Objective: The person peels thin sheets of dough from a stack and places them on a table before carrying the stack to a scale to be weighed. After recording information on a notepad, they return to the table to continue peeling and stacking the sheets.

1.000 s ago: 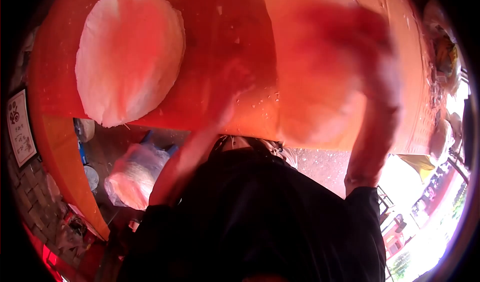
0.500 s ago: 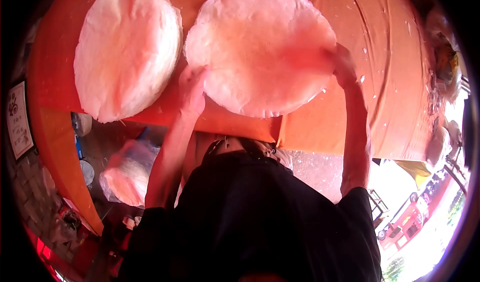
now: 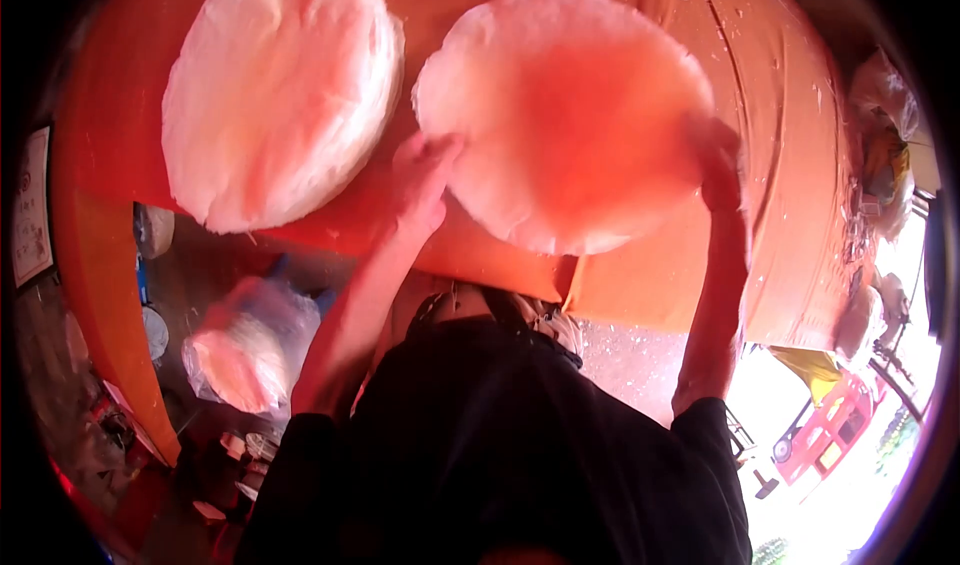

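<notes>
A large round pale sheet, like a flatbread [image 3: 470, 85], lies on the orange cloth in front of me. My left hand [image 3: 425, 175] is closed at its left edge, fingers pressed on the rim. At the right edge is my right hand [image 3: 717, 160], its fingers dark and smeared by motion. A blurred red patch covers the middle and right of the sheet; I cannot make out what causes it. To the left lies a thick stack of similar round sheets [image 3: 275, 95], with layers showing along its right side.
The orange cloth [image 3: 790, 235] covers the table and carries small pale crumbs. Below its front edge, a clear plastic bag [image 3: 250, 345] holds more pale rounds. Plastic bags [image 3: 885, 95] stand at the far right. A framed sheet with writing [image 3: 33, 210] is at the left.
The flatbread and both hands appear farther right and slightly lower, partly because the view has shifted. The red blur over the sheet has grown much larger.
</notes>
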A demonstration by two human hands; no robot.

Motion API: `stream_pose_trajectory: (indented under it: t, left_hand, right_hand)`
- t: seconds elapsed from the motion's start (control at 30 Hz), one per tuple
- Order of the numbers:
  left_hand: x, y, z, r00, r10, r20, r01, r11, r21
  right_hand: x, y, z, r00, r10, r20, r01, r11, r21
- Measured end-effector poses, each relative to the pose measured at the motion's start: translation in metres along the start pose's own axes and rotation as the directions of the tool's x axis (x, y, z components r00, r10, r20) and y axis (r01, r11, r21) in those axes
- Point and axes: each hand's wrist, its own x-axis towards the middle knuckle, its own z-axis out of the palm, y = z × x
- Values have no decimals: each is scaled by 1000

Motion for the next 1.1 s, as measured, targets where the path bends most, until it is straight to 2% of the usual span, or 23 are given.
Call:
stream_pose_trajectory:
  t: [0.03,0.07,0.1,0.13,0.17,0.2,0.23,0.27,0.3,0.33,0.37,0.47,0.57,0.6,0.67,0.73,0.77,0.8,0.87,0.93,0.97,1.07,1.1]
  left_hand:
    - [-2,3,1,1000,-15,22,16,1000,-27]
    - [3,13,5,999,-3,48,5,998,-56]
    - [-12,38,18,1000,-19,20,20,997,-70]
    - [-7,44,14,1000,19,23,-17,999,-50]
    - [-5,54,15,993,98,70,-94,994,-61]
    - [-6,71,16,976,178,122,-170,983,-71]
    - [-11,95,15,976,159,150,-145,984,-103]
    - [-15,119,17,973,140,184,-116,984,-135]
    - [-15,141,8,970,158,184,-149,987,-62]
    - [-19,162,2,950,233,208,-204,967,-155]
    - [-22,182,-7,951,261,164,-225,952,-206]
    - [-32,239,-63,954,276,115,-236,931,-278]
    - [-40,271,-118,933,359,7,-346,904,-250]
    - [-42,275,-137,930,366,-5,-356,902,-243]
    - [-36,268,-179,896,420,-147,-435,895,-97]
    - [-17,248,-226,869,432,-243,-438,898,31]
    - [5,229,-265,845,441,-304,-429,897,109]
    - [23,213,-295,817,449,-362,-409,893,185]
    - [27,209,-296,797,447,-407,-390,895,219]
    - [18,215,-287,786,443,-431,-353,894,276]
    - [15,216,-281,783,461,-417,-365,884,291]
    - [20,213,-290,796,438,-417,-344,895,283]
    - [22,211,-290,799,424,-425,-333,902,273]
  right_hand:
    - [-2,-23,-4,997,53,61,-50,997,-64]
    - [2,-28,-2,988,40,-147,-52,995,-81]
    - [-2,-47,-2,969,-33,-244,-4,989,-150]
    - [8,-58,-19,987,-15,-163,4,998,-68]
    - [19,-57,-35,964,-129,-233,114,991,-76]
    - [55,-44,-101,995,-88,-37,94,977,193]
    - [59,-64,-110,979,-161,-125,179,973,149]
    - [58,-86,-100,956,-223,-192,244,965,94]
    - [60,-103,-89,938,-263,-227,280,959,44]
    - [64,-120,-76,924,-300,-239,311,950,10]
    - [70,-134,-59,914,-334,-231,340,940,-16]
    - [86,-167,14,910,-392,-139,388,920,-51]
    - [100,-173,111,931,-364,19,364,930,-40]
    - [104,-169,148,942,-326,82,330,943,-36]
    - [104,-144,221,959,-192,207,202,979,-26]
    - [99,-100,280,938,-4,348,-19,998,60]
    - [95,-66,301,905,73,419,-161,971,179]
    - [96,-32,312,877,177,447,-222,974,50]
    - [83,-34,318,879,228,418,-274,960,52]
    - [75,-53,314,893,153,423,-160,987,-19]
    - [77,-60,312,887,206,414,-162,977,-140]
    - [79,-55,310,855,107,507,3,978,-210]
    - [75,-49,310,855,31,518,100,970,-223]
